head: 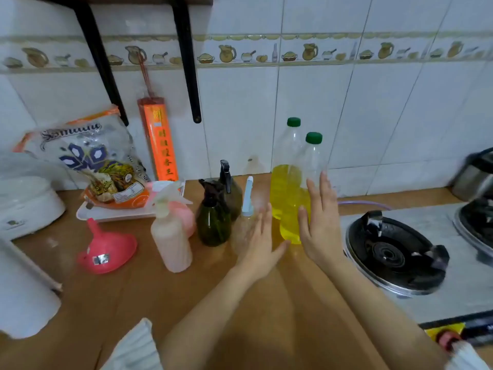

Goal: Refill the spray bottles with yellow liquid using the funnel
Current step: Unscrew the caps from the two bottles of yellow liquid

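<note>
Two clear bottles with green caps hold yellow liquid: the nearer one stands between my hands, the farther one behind it. My left hand is flat with straight fingers just left of the nearer bottle, in front of a clear spray bottle with a pale blue head. My right hand is flat against the bottle's right side. Two dark green spray bottles stand left of that. A white spray bottle is further left. A pink funnel lies upside down on the wooden counter.
A gas stove burner sits on the right, a pot at the far right edge. A white tray with a rice bag is at the back left, an orange incense pack leans on the tiled wall, and white appliances are at the left.
</note>
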